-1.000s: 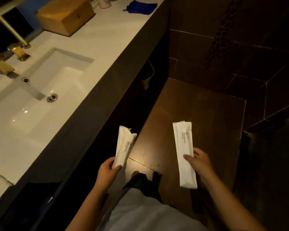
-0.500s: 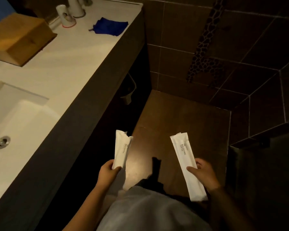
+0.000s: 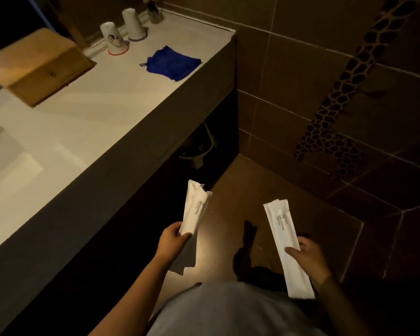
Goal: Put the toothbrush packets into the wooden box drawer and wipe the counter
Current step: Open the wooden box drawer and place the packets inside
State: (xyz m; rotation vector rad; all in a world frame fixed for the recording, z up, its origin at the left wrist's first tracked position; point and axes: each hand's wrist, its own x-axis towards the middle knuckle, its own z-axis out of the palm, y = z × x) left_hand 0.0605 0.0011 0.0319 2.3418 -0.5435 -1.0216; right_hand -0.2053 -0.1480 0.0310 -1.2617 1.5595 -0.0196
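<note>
My left hand grips the lower end of a white toothbrush packet that points up and away. My right hand holds a second white toothbrush packet around its middle. Both packets hang over the dark floor, in front of the counter's edge. The wooden box with its small drawer knob sits on the white counter at the upper left; the drawer looks closed. A folded blue cloth lies on the counter to the right of the box.
Two upturned white cups stand behind the cloth near the wall. The white sink basin lies at the left. The counter has a dark front panel. A brown tiled wall closes the right side.
My view has swung right and up along the counter, bringing the box, cups and cloth closer to the centre. Both hands still hold their packets in nearly the same pose.
</note>
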